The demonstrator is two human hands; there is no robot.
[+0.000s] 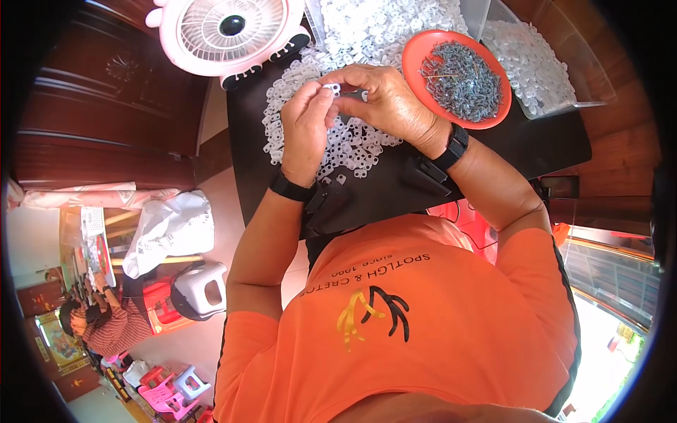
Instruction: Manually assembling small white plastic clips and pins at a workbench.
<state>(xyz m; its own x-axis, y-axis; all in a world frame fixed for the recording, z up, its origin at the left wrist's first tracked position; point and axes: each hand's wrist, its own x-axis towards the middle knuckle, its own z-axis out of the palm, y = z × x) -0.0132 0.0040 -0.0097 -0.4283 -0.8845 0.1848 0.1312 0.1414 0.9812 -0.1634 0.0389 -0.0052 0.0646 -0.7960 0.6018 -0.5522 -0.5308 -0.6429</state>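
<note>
Over the dark tabletop, my left hand point(305, 130) pinches a small white plastic clip point(335, 89) with a dark hole between thumb and forefinger. My right hand point(391, 99) meets it from the other side, finger and thumb curled in close to the clip. Whatever lies between the right fingertips is too small to make out. Beneath both hands spreads a loose heap of similar white clips point(356, 144). Right of my right hand, a round orange-red plate point(415, 81) holds a mound of thin grey-blue nail-like pieces point(465, 84).
A pink-white fan point(233, 25) stands at the far left of the black table point(543, 144). Clear bins of white pieces point(395, 28) stand at the back, another point(525, 67) at the right. Stools point(201, 289) and a seated person point(116, 324) are off to the left.
</note>
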